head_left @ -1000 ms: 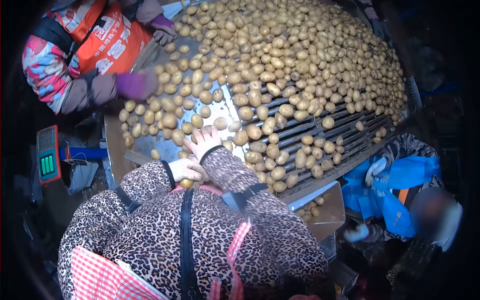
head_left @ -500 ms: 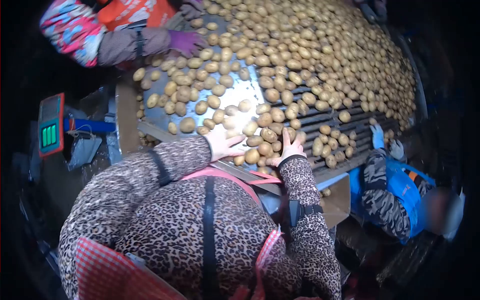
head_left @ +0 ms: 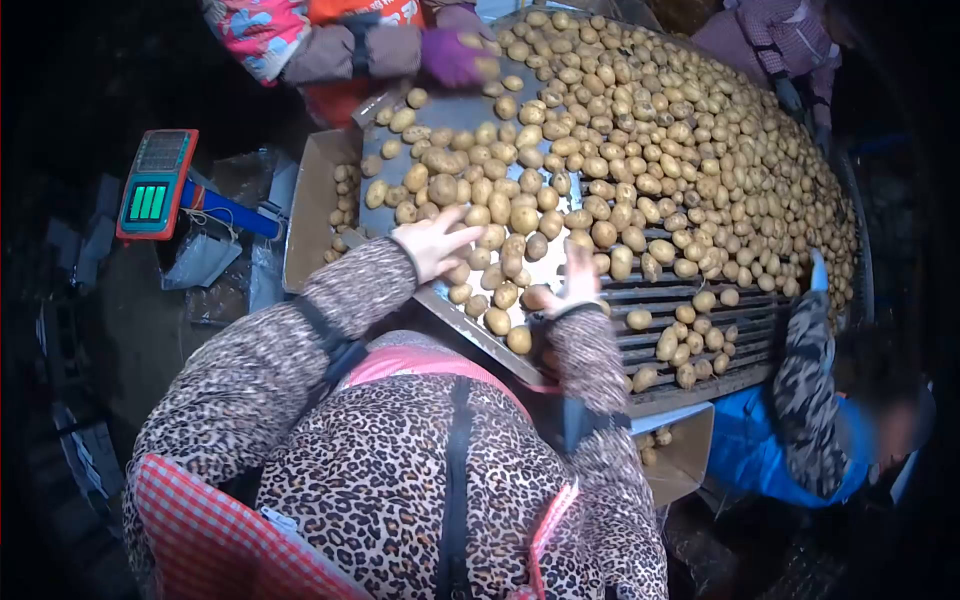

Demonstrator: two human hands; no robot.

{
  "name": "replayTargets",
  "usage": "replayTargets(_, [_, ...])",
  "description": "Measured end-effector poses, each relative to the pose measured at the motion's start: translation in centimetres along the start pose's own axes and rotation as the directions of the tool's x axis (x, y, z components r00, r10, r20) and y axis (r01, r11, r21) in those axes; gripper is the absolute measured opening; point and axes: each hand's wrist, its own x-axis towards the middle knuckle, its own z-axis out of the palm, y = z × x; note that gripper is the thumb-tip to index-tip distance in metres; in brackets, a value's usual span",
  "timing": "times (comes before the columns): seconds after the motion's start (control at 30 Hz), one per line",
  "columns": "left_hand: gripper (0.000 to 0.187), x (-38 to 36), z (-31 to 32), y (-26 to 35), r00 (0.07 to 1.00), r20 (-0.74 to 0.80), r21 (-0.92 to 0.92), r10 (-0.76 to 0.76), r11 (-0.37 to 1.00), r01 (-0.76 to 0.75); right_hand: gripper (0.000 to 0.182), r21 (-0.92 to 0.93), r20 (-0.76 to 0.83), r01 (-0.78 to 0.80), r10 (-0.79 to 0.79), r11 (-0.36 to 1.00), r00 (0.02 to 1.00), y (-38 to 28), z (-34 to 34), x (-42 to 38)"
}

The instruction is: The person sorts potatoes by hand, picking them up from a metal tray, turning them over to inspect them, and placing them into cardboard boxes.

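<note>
The left hand (head_left: pixel 435 245) spreads its fingers against potatoes (head_left: pixel 497 321). The right hand (head_left: pixel 575 285), open but blurred, perhaps touches one.

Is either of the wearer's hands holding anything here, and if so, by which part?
Nothing appears held: the left hand is spread open at the near edge of the loose potatoes; the right hand, slightly blurred, is also open beside them.

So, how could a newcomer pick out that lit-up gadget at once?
Start at the big table heaped with potatoes and go left, past the left hand, to the cardboard box at the table's edge. Just beyond, at the end of a blue post, is the gadget: a red-rimmed panel. Unlike everything around it, it has a glowing green screen.
</note>
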Motion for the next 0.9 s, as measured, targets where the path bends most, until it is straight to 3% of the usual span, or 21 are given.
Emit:
replayTargets(0.07, [0.055, -3.3, -0.9, 0.6, 0.999, -0.035, -0.087, 0.006, 0.996, -0.009, 0.091, -0.073, -0.206, 0.018, -0.033, 0.997, 0.978, 5.9, -4.3, -2.7])
replayTargets(0.1, [0.053, -5.1, -1.0, 0.9, 1.0, -0.011, -0.124, -0.02, 0.992, 0.018, 0.086, -0.128, -0.202, -0.101, 0.074, 0.987, 0.977, 9.5, -7.4, -4.8])
replayTargets(0.13, [0.051, -7.0, -0.7, 1.0, 0.997, 0.015, -0.168, -0.07, 0.983, 0.072, 0.091, -0.066, -0.247, -0.312, 0.287, 0.948, 0.926, 16.0, -7.6, -7.3])
replayTargets(0.17, [0.048, -8.8, -0.2, 1.2, 0.992, 0.045, -0.21, -0.116, 0.97, 0.123, 0.086, -0.11, -0.275, -0.661, 0.616, 0.742, 0.738, 12.8, -11.9, -8.5])
replayTargets(0.2, [0.046, -10.3, 0.0, 1.4, 0.984, 0.08, -0.26, -0.156, 0.95, 0.172, 0.084, -0.157, -0.329, -0.755, 0.687, 0.637, 0.648, 16.0, -11.8, -10.1])
replayTargets(0.23, [0.045, -11.6, 0.2, 1.6, 0.974, 0.119, -0.306, -0.193, 0.926, 0.221, 0.082, -0.196, -0.385, -0.835, 0.742, 0.515, 0.548, 19.7, -11.6, -11.7])
replayTargets(0.3, [0.043, -12.7, 0.2, 1.5, 0.963, 0.169, -0.244, -0.21, 0.938, 0.248, 0.085, -0.39, -0.168, -0.817, 0.839, 0.425, 0.517, 20.6, -11.7, -10.7])
replayTargets(0.37, [0.043, -10.4, 1.9, 0.9, 0.952, 0.23, -0.253, -0.202, 0.932, 0.259, 0.083, -0.283, -0.323, -0.939, 0.903, 0.195, 0.284, 20.7, -8.3, -7.5])
replayTargets(0.4, [0.042, -10.0, 1.6, 1.2, 0.945, 0.25, -0.255, -0.213, 0.927, 0.276, 0.08, -0.301, -0.429, -0.928, 0.839, 0.218, 0.336, 17.4, -8.4, -6.7])
replayTargets(0.43, [0.042, -10.0, 1.6, 1.3, 0.948, 0.252, -0.254, -0.192, 0.932, 0.257, 0.082, -0.202, -0.26, -0.79, 0.746, 0.579, 0.613, 14.5, -10.0, -7.2])
replayTargets(0.47, [0.041, -9.7, 1.8, 1.3, 0.953, 0.253, -0.26, -0.165, 0.937, 0.231, 0.076, -0.325, -0.294, -0.811, 0.764, 0.486, 0.575, 10.5, -9.5, -6.2])
replayTargets(0.5, [0.041, -9.5, 2.0, 1.5, 0.958, 0.251, -0.272, -0.139, 0.94, 0.207, 0.075, -0.402, 0.086, -0.672, 0.756, 0.622, 0.649, 6.4, -10.8, -5.4])
replayTargets(0.57, [0.039, -9.8, 1.7, 1.9, 0.967, 0.238, -0.291, -0.094, 0.943, 0.163, 0.073, -0.505, -0.014, -0.313, 0.355, 0.804, 0.935, 7.1, -3.5, -7.7])
replayTargets(0.63, [0.037, -10.1, 1.5, 1.9, 0.977, 0.199, -0.29, -0.076, 0.948, 0.133, 0.078, 0.002, 0.119, -0.338, 0.335, 0.941, 0.935, 3.9, -4.6, -9.9])
replayTargets(0.67, [0.037, -10.1, 1.2, 2.1, 0.98, 0.179, -0.301, -0.086, 0.943, 0.138, 0.076, 0.105, 0.005, -0.268, 0.269, 0.958, 0.963, 4.8, -5.8, -10.9])
replayTargets(0.7, [0.036, -10.3, 1.0, 2.2, 0.982, 0.157, -0.309, -0.101, 0.94, 0.146, 0.072, 0.038, -0.058, -0.238, 0.24, 0.97, 0.969, 7.7, -7.2, -11.4])
replayTargets(0.73, [0.035, -10.6, 1.2, 2.0, 0.981, 0.158, -0.307, -0.116, 0.938, 0.161, 0.064, 0.11, -0.117, -0.271, 0.284, 0.956, 0.952, 11.7, -8.7, -12.1])
replayTargets(0.8, [0.035, -10.9, 1.5, 1.6, 0.977, 0.173, -0.321, -0.123, 0.931, 0.174, 0.065, -0.088, -0.272, -0.52, 0.482, 0.849, 0.833, 17.2, -11.4, -14.4])
replayTargets(0.83, [0.035, -11.1, 1.5, 1.5, 0.978, 0.176, -0.328, -0.115, 0.929, 0.169, 0.071, -0.198, -0.205, -0.636, 0.603, 0.746, 0.771, 20.8, -11.2, -14.7])
replayTargets(0.9, [0.035, -10.7, 1.6, 1.4, 0.976, 0.185, -0.317, -0.111, 0.934, 0.166, 0.09, -0.42, 0.124, -0.667, 0.768, 0.615, 0.629, 16.2, -13.6, -12.1])
